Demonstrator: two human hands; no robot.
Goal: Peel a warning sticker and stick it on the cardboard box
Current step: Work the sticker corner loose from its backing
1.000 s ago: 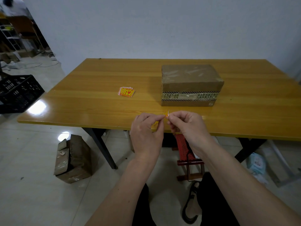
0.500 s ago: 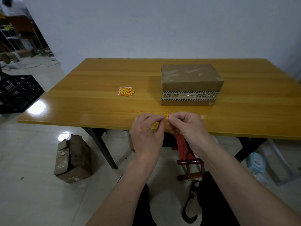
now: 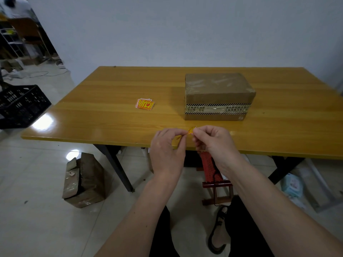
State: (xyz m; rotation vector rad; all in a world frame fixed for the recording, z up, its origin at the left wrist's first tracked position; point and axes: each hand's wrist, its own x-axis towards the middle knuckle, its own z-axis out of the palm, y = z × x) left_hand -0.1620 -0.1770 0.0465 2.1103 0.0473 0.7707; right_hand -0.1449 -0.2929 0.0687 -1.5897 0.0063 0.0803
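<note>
While both hands met above the near edge of the worktop, the scene stood thus:

Warning sticker: a small yellow and red sticker (image 3: 190,131) was pinched between the two hands, just in front of the cardboard box; most of it was hidden by fingers, so whether it was off its backing cannot be told.

Left hand: the left hand (image 3: 168,152) gripped the sticker's lower left part with thumb and forefinger, in front of the box.

Right hand: the right hand (image 3: 213,143) nipped the sticker's upper corner with its fingertips, just in front of the box.

Cardboard box: the brown cardboard box (image 3: 219,95) lay flat on the worktop, with a striped printed tape band across its near side.

Sticker stack: a small stack of red and yellow stickers (image 3: 145,104) lay on the worktop, well to the left of the box.

Worktop: the yellow wooden worktop (image 3: 111,115) carried the box and the stack.

Floor: a torn brown carton (image 3: 83,180) stood on the floor, left of and below the box.
</note>
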